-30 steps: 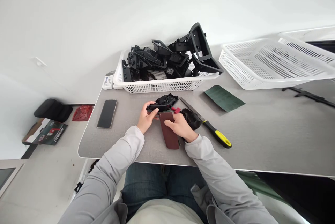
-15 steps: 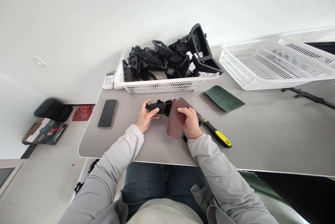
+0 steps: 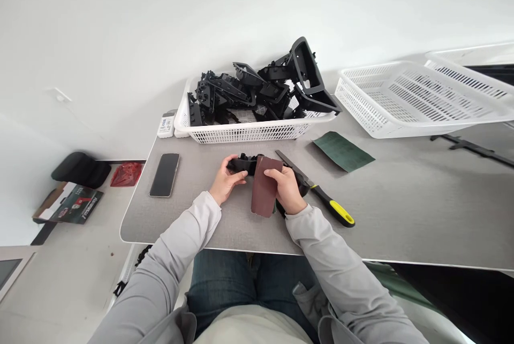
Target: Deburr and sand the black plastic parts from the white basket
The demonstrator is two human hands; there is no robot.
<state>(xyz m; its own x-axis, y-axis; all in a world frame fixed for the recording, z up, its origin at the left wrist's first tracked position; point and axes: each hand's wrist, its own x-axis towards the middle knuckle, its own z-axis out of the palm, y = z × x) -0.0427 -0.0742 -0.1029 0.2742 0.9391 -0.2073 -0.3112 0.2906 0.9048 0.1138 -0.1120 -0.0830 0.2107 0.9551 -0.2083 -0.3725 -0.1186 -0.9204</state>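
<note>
My left hand [image 3: 226,181] is closed on the left end of a black plastic part [image 3: 244,164], held just above the table. A reddish-brown sheet of sandpaper [image 3: 265,191] is pinched in my right hand [image 3: 289,189], thumb on top. The sheet hangs across the part's right side and hides some of it. Behind my right hand lies a file [image 3: 339,212] with a black and yellow handle, its blade pointing up and left. Farther right a green sandpaper sheet [image 3: 344,151] rests on the table.
A white basket [image 3: 251,133] heaped with black plastic parts [image 3: 277,87] stands at the back. More white baskets [image 3: 381,127] are at the right, near a long black strip [image 3: 477,148]. A phone [image 3: 164,174] and a small white box [image 3: 166,125] lie at the left.
The brown sandpaper and my right hand have shifted slightly left and down across the black part. My left hand keeps its hold, moving slightly right.
</note>
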